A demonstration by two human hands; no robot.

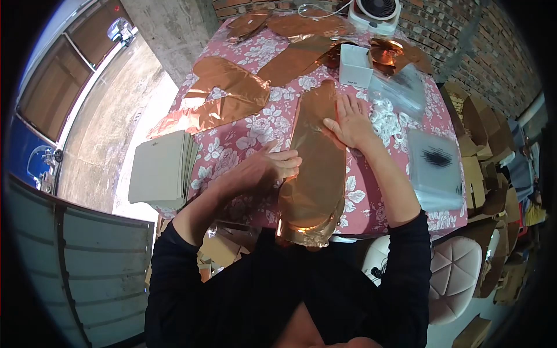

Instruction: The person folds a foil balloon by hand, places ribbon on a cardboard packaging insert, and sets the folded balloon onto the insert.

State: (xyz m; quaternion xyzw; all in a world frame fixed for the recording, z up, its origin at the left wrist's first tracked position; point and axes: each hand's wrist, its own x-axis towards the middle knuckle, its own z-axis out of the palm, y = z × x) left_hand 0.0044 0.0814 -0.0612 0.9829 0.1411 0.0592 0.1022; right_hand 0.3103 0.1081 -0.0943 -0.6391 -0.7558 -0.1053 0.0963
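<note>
A long copper-coloured foil balloon point(316, 145), flat and folded into a strip, lies in front of me with its near end at the table's edge. My left hand point(275, 166) touches its left side, the fingertips resting on the foil. Over its upper right edge my right hand point(351, 123) lies flat with fingers apart. Beside that hand is a heap of white curled ribbon point(384, 122). Another flat foil balloon point(232, 93), curved in shape, lies to the upper left.
A stack of grey cards point(162, 168) sits at the left edge. To the right are clear plastic bags point(435, 168) and more bags point(403, 90). A white box point(355, 66) and a fan point(376, 14) stand farther back. A padded chair point(455, 278) and cardboard boxes point(473, 180) are off the table's right side.
</note>
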